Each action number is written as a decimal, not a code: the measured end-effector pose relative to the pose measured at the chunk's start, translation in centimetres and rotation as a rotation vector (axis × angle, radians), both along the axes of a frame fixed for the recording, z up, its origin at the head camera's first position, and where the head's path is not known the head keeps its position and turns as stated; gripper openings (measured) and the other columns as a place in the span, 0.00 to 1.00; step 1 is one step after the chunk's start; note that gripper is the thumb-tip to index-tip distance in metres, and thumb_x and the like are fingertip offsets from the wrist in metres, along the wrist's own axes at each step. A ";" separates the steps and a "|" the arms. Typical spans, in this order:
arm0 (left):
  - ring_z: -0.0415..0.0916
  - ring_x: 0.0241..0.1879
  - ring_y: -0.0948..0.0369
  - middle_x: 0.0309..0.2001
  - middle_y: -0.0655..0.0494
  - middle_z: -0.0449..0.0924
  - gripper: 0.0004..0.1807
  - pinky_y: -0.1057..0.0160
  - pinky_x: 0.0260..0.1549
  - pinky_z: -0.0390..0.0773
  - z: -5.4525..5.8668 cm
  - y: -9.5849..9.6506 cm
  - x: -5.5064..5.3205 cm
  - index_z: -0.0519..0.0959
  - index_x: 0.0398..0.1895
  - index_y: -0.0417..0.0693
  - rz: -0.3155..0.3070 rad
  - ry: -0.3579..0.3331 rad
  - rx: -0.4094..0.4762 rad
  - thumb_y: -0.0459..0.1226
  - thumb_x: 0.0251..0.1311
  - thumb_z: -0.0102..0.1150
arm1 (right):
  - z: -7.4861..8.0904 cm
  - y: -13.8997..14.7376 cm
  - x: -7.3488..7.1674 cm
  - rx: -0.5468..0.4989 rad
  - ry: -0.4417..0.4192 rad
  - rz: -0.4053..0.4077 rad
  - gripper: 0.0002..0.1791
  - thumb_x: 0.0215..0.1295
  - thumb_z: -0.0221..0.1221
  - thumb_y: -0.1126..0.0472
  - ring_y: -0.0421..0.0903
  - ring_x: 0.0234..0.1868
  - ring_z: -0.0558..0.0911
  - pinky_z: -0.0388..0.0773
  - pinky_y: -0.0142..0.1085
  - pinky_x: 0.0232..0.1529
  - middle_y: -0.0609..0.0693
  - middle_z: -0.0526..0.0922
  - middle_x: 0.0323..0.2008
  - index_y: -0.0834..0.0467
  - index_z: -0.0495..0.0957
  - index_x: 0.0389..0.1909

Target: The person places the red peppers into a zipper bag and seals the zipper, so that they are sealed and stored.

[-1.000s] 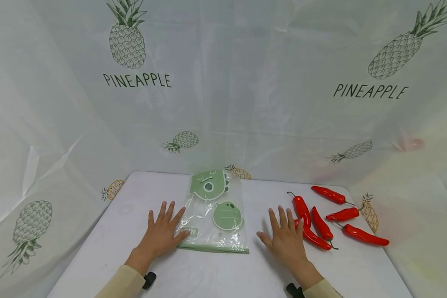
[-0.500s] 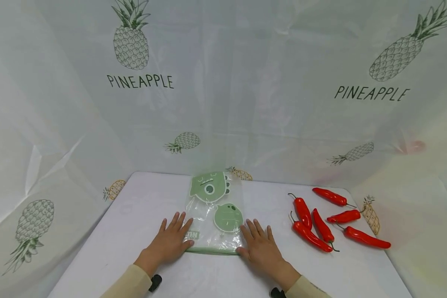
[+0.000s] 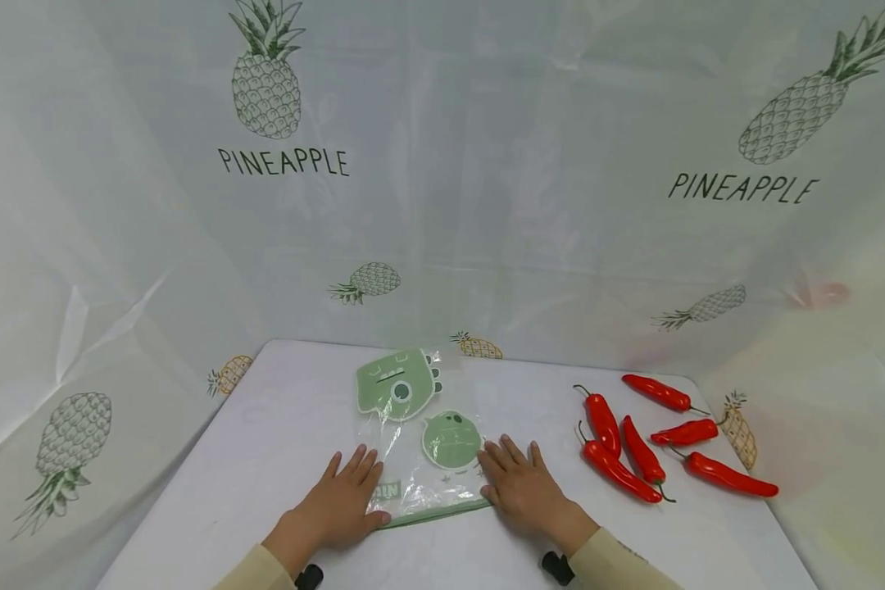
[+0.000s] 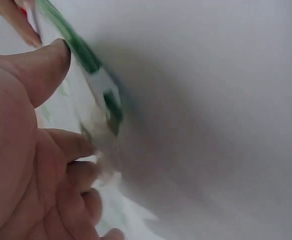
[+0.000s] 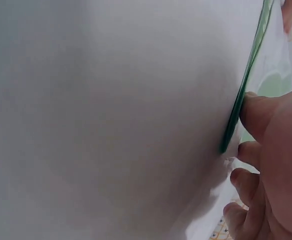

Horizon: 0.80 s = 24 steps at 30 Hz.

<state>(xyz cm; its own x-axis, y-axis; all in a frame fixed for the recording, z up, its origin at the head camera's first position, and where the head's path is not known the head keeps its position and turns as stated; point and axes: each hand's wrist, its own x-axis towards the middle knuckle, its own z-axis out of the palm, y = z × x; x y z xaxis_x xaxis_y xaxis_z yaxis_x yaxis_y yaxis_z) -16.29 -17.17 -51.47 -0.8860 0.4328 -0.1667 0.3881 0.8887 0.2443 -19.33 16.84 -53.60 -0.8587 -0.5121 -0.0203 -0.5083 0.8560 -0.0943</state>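
Note:
A clear plastic zip bag (image 3: 413, 483) with a green dinosaur print lies flat on the white table, its green zip strip (image 3: 435, 514) along the near edge. My left hand (image 3: 339, 500) rests on the bag's left side, fingers straight, thumb at the strip's left end. On the other side my right hand (image 3: 524, 492) touches the bag's right edge with its fingers extended, the thumb by the strip's right end. Both wrist views show the thumbs right at the strip, (image 4: 81, 47) green in the left one. Neither hand grips anything.
Several red chili peppers (image 3: 640, 451) lie loosely grouped on the table's right side. The white table (image 3: 214, 492) ends at the back against a hanging white sheet (image 3: 472, 205) printed with pineapples.
My right hand has moved left from beside the peppers to the bag's right edge. The left hand has come nearer to me, and the bag has turned slightly, its lower left corner pulled closer.

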 end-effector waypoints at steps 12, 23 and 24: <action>0.61 0.79 0.41 0.75 0.42 0.71 0.38 0.30 0.77 0.56 1.9 2.4 3.5 0.73 0.73 0.40 -0.092 -0.085 -0.062 0.58 0.73 0.56 | 0.5 0.9 -2.7 0.059 0.054 -0.053 0.31 0.79 0.57 0.46 0.64 0.80 0.63 0.60 0.72 0.75 0.59 0.68 0.78 0.54 0.71 0.76; 0.72 0.72 0.43 0.69 0.43 0.78 0.26 0.35 0.69 0.73 2.9 1.4 1.7 0.78 0.68 0.43 -0.086 0.125 0.008 0.46 0.72 0.63 | 0.8 -0.8 -0.7 -0.023 0.083 -0.147 0.33 0.77 0.58 0.44 0.64 0.79 0.65 0.60 0.71 0.76 0.62 0.71 0.76 0.59 0.72 0.74; 0.70 0.73 0.42 0.70 0.42 0.77 0.28 0.34 0.70 0.71 2.9 1.0 1.1 0.77 0.69 0.42 -0.059 0.132 0.033 0.46 0.71 0.64 | 0.9 -1.1 0.0 -0.033 0.077 -0.143 0.33 0.77 0.58 0.43 0.64 0.79 0.66 0.61 0.71 0.76 0.62 0.71 0.75 0.60 0.73 0.74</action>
